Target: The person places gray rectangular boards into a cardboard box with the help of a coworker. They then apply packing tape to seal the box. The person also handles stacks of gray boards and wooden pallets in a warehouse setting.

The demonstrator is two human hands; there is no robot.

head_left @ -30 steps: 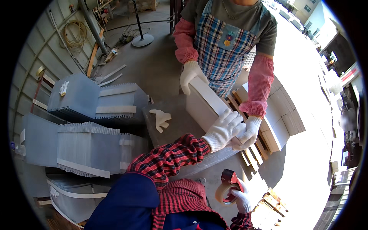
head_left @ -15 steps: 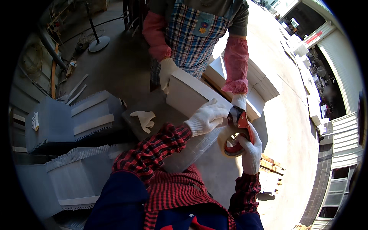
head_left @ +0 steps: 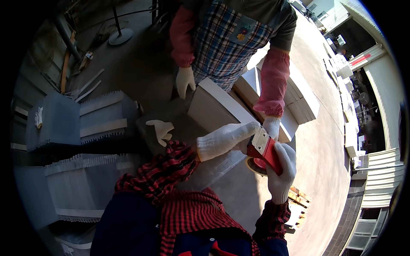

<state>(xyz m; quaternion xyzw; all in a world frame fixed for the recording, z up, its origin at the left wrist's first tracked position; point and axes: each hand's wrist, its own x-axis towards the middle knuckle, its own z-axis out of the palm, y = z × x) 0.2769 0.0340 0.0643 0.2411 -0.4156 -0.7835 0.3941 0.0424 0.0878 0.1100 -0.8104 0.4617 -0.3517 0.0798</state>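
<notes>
My right hand [head_left: 282, 173], in a white knit glove, is closed round a red tape dispenser [head_left: 272, 157]. The dispenser's metal toothed end points up and left, and part of its tape roll [head_left: 256, 165] shows below. My left hand [head_left: 226, 140], also gloved, reaches across to the toothed end with its fingers together. Whatever lies at those fingertips is too small to make out. Just beyond stands a white carton [head_left: 222, 102], its near side partly covered by my left hand. A co-worker's gloved hand [head_left: 272, 124] is at the carton's right end; their other hand [head_left: 185, 81] hangs beside its left end.
A loose white glove [head_left: 161, 129] lies on the dark work surface [head_left: 147, 121]. Stacks of grey folded cardboard [head_left: 102, 115] stand on the left. More white cartons [head_left: 301, 100] are piled behind the carton, and a wooden pallet [head_left: 299, 202] lies at the right.
My left hand has left the carton's side and come to the dispenser's toothed end. The dispenser has turned in my right hand. The co-worker's left-side hand has come off the carton.
</notes>
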